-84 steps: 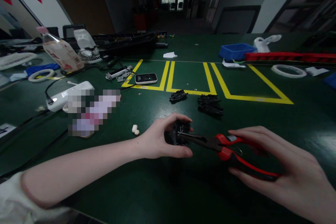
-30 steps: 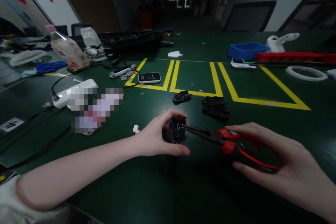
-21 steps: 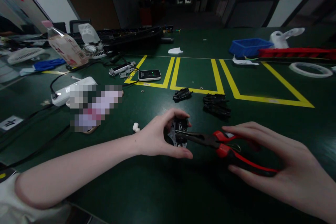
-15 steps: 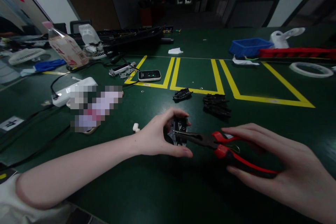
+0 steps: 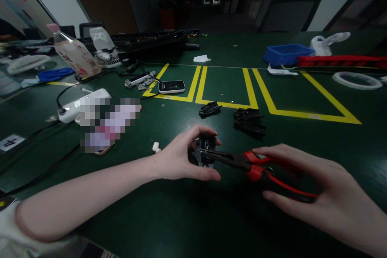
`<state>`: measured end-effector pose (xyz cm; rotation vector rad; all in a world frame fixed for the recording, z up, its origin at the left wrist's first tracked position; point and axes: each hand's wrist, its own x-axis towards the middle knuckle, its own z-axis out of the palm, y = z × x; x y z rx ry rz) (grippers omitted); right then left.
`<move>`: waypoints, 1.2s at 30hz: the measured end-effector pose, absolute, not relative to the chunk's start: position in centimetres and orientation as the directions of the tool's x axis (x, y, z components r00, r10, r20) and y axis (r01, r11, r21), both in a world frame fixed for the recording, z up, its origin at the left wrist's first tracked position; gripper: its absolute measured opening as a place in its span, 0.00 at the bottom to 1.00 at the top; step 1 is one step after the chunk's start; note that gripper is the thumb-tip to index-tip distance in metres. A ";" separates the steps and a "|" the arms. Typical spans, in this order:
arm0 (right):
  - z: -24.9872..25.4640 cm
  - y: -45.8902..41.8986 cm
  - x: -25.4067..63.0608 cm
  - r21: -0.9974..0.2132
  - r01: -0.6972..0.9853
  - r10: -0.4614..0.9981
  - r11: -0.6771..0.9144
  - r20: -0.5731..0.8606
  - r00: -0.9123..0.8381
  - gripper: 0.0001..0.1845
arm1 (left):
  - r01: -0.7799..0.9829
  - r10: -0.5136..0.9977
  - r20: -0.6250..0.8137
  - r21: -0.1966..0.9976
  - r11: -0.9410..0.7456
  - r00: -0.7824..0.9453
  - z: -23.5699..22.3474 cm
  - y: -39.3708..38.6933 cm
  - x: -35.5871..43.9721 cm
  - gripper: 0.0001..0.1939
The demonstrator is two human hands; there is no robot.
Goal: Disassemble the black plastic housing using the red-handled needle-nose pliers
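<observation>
My left hand (image 5: 187,155) is closed round a small black plastic housing (image 5: 207,145), gripping it between thumb and fingers above the green table. In my right hand (image 5: 320,181) are red-and-black long-nose pliers (image 5: 254,165), the fingers along one handle and the thumb by the other. The pliers' narrow jaws point left and reach into the housing; whether they pinch anything inside is too small to tell. Beyond my hands lie similar black plastic parts, one single piece (image 5: 210,109) and a cluster (image 5: 249,121) to its right.
Yellow tape (image 5: 225,102) marks boxes on the green table. A white device (image 5: 171,86) lies at the left box. Left are a blurred-out phone (image 5: 121,123), a power strip (image 5: 84,105) and a bottle (image 5: 74,54). A blue bin (image 5: 287,54) and tape roll (image 5: 356,80) stand right.
The pliers' handles have closed slightly, and their jaws sit a little further right in the housing. My left hand has barely moved.
</observation>
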<state>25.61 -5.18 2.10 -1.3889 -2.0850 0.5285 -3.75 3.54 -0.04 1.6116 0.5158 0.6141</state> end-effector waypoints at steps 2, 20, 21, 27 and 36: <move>2.4 -5.3 25.9 -0.535 0.719 0.895 0.444 0.301 -0.330 0.27 | 0.024 0.634 0.067 0.991 -0.133 0.770 0.1 3.7 -3.8 0.34; 3.2 -5.9 26.3 -0.470 0.744 0.878 0.475 0.305 -0.368 0.26 | 0.208 0.625 0.060 0.914 -0.347 0.778 0.6 3.7 -3.4 0.38; 3.3 -5.8 26.3 -0.469 0.746 0.880 0.473 0.302 -0.367 0.26 | 0.207 0.624 0.067 0.911 -0.356 0.778 0.5 3.7 -3.4 0.38; 2.9 -5.5 26.2 -0.462 0.737 0.866 0.492 0.346 -0.361 0.24 | 0.202 0.630 0.064 0.918 -0.341 0.774 0.4 3.7 -3.4 0.39; 2.4 -5.6 25.9 -0.425 0.749 0.851 0.508 0.384 -0.359 0.26 | 0.219 0.630 0.055 0.911 -0.349 0.775 0.4 3.7 -3.3 0.41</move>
